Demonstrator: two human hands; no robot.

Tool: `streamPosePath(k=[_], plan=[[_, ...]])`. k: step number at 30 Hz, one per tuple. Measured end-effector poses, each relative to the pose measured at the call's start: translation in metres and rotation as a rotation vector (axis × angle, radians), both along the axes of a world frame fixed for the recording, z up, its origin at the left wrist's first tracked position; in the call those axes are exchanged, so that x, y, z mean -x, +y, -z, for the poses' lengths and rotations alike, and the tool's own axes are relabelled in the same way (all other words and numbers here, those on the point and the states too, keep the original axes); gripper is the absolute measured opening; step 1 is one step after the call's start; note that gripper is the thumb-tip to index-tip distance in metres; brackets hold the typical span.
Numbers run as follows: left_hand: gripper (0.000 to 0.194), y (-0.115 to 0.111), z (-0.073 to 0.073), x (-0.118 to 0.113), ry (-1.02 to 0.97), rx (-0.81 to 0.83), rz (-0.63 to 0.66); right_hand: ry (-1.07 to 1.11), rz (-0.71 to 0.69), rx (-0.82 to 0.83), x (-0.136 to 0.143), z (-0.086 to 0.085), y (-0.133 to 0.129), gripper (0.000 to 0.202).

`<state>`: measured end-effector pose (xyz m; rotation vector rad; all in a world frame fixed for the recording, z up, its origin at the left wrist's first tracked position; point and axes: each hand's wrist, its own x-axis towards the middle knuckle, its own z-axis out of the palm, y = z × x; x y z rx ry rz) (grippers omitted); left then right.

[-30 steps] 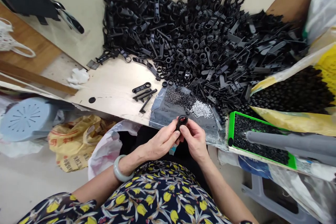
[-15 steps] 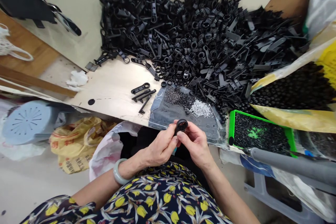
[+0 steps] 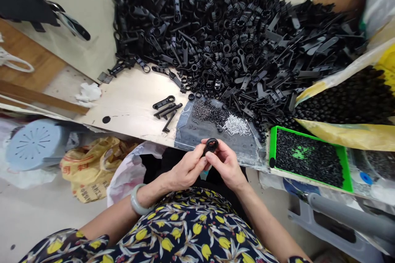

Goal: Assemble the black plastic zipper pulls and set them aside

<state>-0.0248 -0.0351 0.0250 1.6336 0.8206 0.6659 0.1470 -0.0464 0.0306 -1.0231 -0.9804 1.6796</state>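
Both hands meet at the table's front edge around one black plastic part with a ring-shaped end (image 3: pixel 211 145). My left hand (image 3: pixel 189 169) is closed on its lower portion. My right hand (image 3: pixel 226 165) pinches its right side, thumb near the ring. Just beyond, a dark mat (image 3: pixel 212 131) bears a heap of silvery pins (image 3: pixel 236 125) and small black pieces (image 3: pixel 203 111). Several long black parts (image 3: pixel 168 111) lie left of the mat.
A large pile of black plastic parts (image 3: pixel 216 41) covers the back of the table. At right are a green tray (image 3: pixel 348 168) of tiny black pieces and a yellow bag (image 3: pixel 345 131). A blue stool (image 3: pixel 33 144) stands at lower left.
The held part and both hands have shifted slightly left and up in the picture. The grey bar at lower right sits lower, showing more of the green tray.
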Motion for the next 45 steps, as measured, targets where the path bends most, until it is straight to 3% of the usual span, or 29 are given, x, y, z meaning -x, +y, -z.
streamPosePath(k=[3,7,9,13,19,23,28,30,33,36,38,41,45], plan=[[0.033,0.005,-0.008,0.007,-0.045,0.134,0.048,-0.043,-0.072,0.003,-0.006,-0.010,0.006,0.039],[0.046,0.005,-0.016,0.010,-0.186,0.314,0.113,-0.115,-0.062,-0.016,-0.007,-0.014,0.005,0.040],[0.050,0.002,-0.016,0.006,-0.169,0.285,0.041,-0.137,-0.026,-0.024,-0.006,-0.012,0.003,0.041],[0.039,-0.005,-0.010,-0.005,-0.011,0.124,-0.155,-0.173,0.037,-0.026,-0.003,-0.007,-0.002,0.040],[0.034,-0.012,-0.001,-0.010,-0.021,0.065,-0.164,-0.172,0.064,-0.029,0.001,-0.002,-0.005,0.035],[0.041,-0.002,-0.003,-0.012,-0.013,0.055,-0.194,-0.152,0.067,-0.057,-0.001,0.001,0.005,0.034],[0.042,0.028,-0.019,-0.007,-0.106,0.156,0.009,0.013,-0.066,0.016,-0.016,-0.002,0.032,0.042],[0.041,0.035,-0.024,-0.007,-0.215,0.259,0.029,0.064,-0.094,0.018,-0.021,-0.007,0.038,0.052],[0.036,0.036,-0.021,-0.011,-0.471,0.439,-0.198,0.086,0.102,-0.035,-0.022,-0.009,0.035,0.068],[0.034,0.032,-0.013,-0.018,-0.625,0.509,-0.432,0.077,0.333,0.041,-0.012,0.000,0.018,0.050],[0.035,0.027,-0.008,-0.022,-0.650,0.495,-0.489,0.123,0.332,0.179,0.000,0.007,0.007,0.038],[0.033,0.017,-0.005,-0.025,-0.583,0.394,-0.425,0.261,0.205,0.337,0.019,0.012,-0.003,0.042],[0.036,0.007,0.000,-0.009,-0.268,0.048,-0.240,0.218,0.165,0.284,0.019,0.012,-0.003,0.041]])
